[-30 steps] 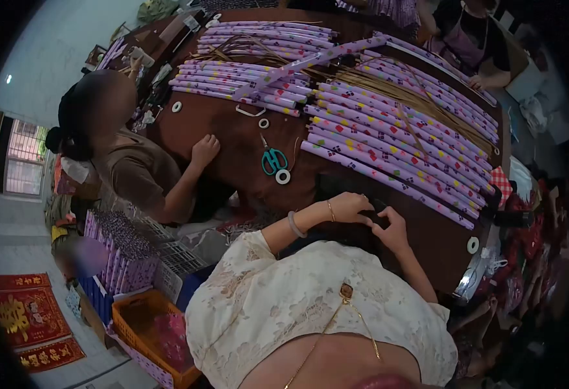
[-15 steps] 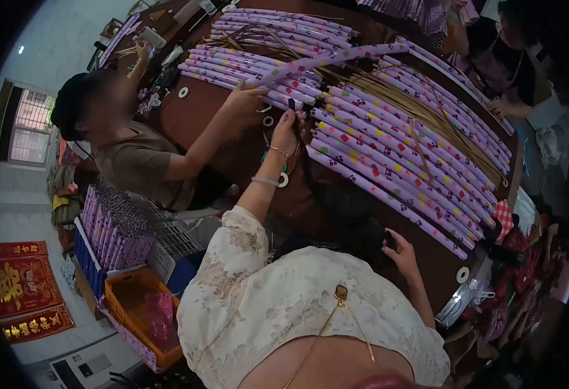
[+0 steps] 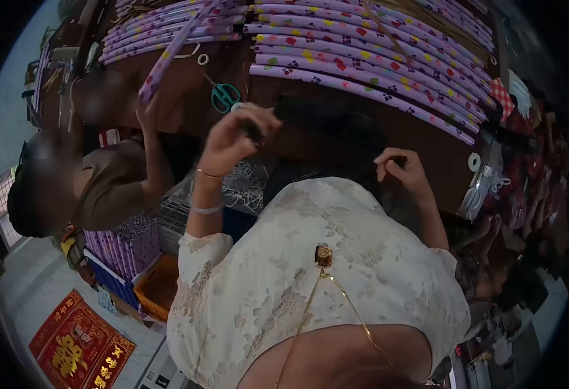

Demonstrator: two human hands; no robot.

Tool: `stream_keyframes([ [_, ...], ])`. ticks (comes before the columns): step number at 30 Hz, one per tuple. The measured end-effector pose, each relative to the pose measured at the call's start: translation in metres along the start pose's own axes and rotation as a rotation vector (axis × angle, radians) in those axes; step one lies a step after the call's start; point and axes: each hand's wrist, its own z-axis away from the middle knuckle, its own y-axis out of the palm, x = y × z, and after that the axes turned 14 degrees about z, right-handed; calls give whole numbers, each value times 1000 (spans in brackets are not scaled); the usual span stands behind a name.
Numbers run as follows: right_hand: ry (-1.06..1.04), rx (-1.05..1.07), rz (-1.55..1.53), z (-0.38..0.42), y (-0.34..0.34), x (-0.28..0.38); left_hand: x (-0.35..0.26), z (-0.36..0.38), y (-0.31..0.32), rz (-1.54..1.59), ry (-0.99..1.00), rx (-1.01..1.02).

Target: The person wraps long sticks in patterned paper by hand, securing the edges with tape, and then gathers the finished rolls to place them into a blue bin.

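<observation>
My left hand (image 3: 223, 148) is raised at the table's near edge, fingers curled around a small black piece (image 3: 253, 132). My right hand (image 3: 413, 174) is bent at the near edge to the right, with thumb and fingers closed on a bit of black material (image 3: 400, 161). Between the hands a dark, cloth-like thing (image 3: 330, 122) lies along the table edge, its outline hard to see. Just beyond my left hand are scissors (image 3: 225, 97) with teal handles. Ahead, purple patterned rolls (image 3: 362, 81) lie side by side in a large stack.
At left, a co-worker (image 3: 112, 178) holds a long purple roll (image 3: 171, 58) at a slant. White tape rolls (image 3: 474, 162) lie on the brown table (image 3: 187, 78). An orange crate (image 3: 158, 285) and a blue bin (image 3: 109, 267) of upright rolls stand lower left.
My left hand has drawn back from the rolls toward my body. My view has tipped down. The co-worker's roll has moved away from the stacks to the left.
</observation>
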Motion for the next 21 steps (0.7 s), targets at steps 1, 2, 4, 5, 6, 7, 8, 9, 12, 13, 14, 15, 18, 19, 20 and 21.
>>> stream_keyframes([
  [1,160,6,87,-5,6,4,1,-12,26,-81,-21,51],
  [2,-21,-18,76,-13,13,-12,5,-24,51,-160,-41,99],
  [4,-230,-109,166,-15,30,-6,20,-43,85,-205,-46,208],
  [5,-435,-195,252,-14,41,0,31,-49,100,-291,55,216],
  [6,-382,-294,339,-4,56,29,39,-51,112,-374,152,224],
  [7,-381,-301,342,1,56,27,41,-52,118,-370,155,230],
  [8,-309,-262,320,7,54,25,41,-54,122,-380,209,243],
  [9,-234,-226,295,12,54,23,41,-54,125,-388,261,256],
  [12,-500,-402,349,-6,54,16,41,-65,120,-355,332,321],
  [13,-572,-480,355,-9,53,12,41,-70,118,-323,334,341],
  [14,-551,-561,341,-9,49,25,36,-75,111,-289,328,359],
  [15,-345,-528,180,3,40,30,30,-72,106,-314,277,247],
  [18,-241,-380,-9,51,23,38,26,-39,68,-545,78,-59],
  [19,-223,-305,52,67,25,60,31,-14,48,-559,-117,-105],
  [20,-99,-283,220,81,28,75,37,17,29,-714,-174,-92],
  [21,30,-260,384,95,32,88,40,55,17,-869,-522,-98],
])
